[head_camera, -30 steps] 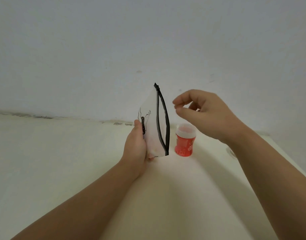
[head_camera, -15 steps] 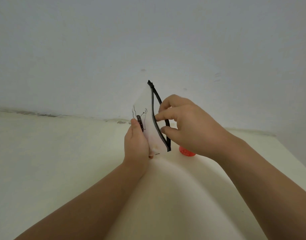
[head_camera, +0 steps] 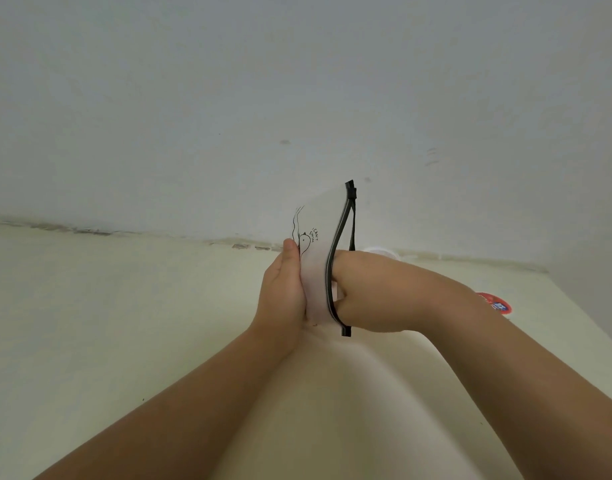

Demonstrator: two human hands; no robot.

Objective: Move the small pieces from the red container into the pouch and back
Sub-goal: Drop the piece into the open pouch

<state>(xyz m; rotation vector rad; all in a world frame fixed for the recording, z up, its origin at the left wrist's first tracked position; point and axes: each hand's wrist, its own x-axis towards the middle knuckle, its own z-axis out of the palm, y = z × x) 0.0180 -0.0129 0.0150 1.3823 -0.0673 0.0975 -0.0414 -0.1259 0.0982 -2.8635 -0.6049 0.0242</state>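
Observation:
A translucent white pouch [head_camera: 318, 237] with a black zipper edge and a small line drawing stands upright above the table. My left hand [head_camera: 283, 289] grips its lower left side, thumb up against the drawing. My right hand [head_camera: 377, 292] reaches in through the open zipper mouth, and its fingers are hidden inside the pouch. A white rim [head_camera: 379, 251] just behind my right hand may be the top of the red container; the rest of it is hidden. No small pieces are visible.
A red round thing with a blue mark [head_camera: 495, 303], perhaps a lid, lies on the cream table [head_camera: 124, 323] to the right, half hidden by my right forearm. A pale wall rises right behind the table.
My right hand came from open air beside the pouch, reached the zipper mouth, and now has its fingers pushed inside. The left hand keeps holding the pouch. The view shifted and the container is now hidden.

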